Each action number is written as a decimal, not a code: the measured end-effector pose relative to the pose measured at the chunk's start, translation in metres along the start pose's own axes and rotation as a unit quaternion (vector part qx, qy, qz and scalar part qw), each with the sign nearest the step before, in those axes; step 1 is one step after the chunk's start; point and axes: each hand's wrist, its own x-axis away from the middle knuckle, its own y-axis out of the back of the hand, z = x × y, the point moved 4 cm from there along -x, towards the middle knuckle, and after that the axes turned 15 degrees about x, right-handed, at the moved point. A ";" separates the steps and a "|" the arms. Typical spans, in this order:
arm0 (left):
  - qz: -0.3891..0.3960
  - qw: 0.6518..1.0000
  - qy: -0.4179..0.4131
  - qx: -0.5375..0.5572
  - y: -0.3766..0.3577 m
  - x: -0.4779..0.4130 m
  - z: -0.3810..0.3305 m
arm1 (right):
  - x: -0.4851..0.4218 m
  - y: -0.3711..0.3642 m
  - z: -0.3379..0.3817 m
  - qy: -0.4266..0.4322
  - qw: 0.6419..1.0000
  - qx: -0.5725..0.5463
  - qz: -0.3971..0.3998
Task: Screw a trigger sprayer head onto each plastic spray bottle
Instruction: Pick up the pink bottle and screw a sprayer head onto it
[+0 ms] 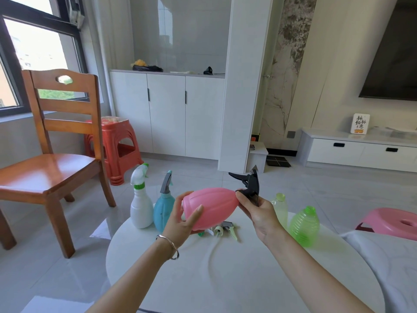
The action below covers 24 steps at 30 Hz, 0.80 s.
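My left hand [184,219] grips a pink ribbed bottle [209,206], held on its side above the round white table [225,267]. My right hand [259,213] pinches the collar of a black trigger sprayer head [250,184] at the bottle's neck. A white bottle [141,206] and a blue bottle [163,208] stand at the table's far left, each with a sprayer on top. At the right stand a pale yellow-green bottle [280,210] and a bright green ribbed bottle [304,225], both open-necked. Loose sprayer heads [225,230] lie on the table under the pink bottle.
A wooden chair [52,168] stands to the left with a red plastic stool [117,145] behind it. A pink stool [394,221] sits at the right. White cabinets [167,116] line the back wall.
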 end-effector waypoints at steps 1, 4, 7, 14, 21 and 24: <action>-0.002 1.000 -0.010 -0.003 0.002 0.001 -0.001 | 0.000 -0.003 0.000 -0.001 1.000 -0.006 0.002; -0.011 1.000 -0.010 -0.002 0.014 0.004 -0.003 | 0.001 -0.016 -0.005 -0.016 1.000 -0.007 0.008; -0.035 0.998 0.043 0.021 0.029 0.007 -0.002 | 0.003 -0.030 -0.003 0.016 0.996 0.086 -0.009; -0.035 0.949 0.241 0.199 0.070 0.017 0.008 | 0.020 -0.104 -0.009 0.042 0.952 0.190 0.236; -0.088 0.989 0.114 -0.012 0.139 0.025 -0.004 | 0.021 -0.166 -0.032 0.058 0.927 0.258 0.266; -0.053 0.984 0.012 -0.168 0.171 0.031 -0.014 | 0.016 -0.191 -0.043 0.054 0.915 0.290 0.275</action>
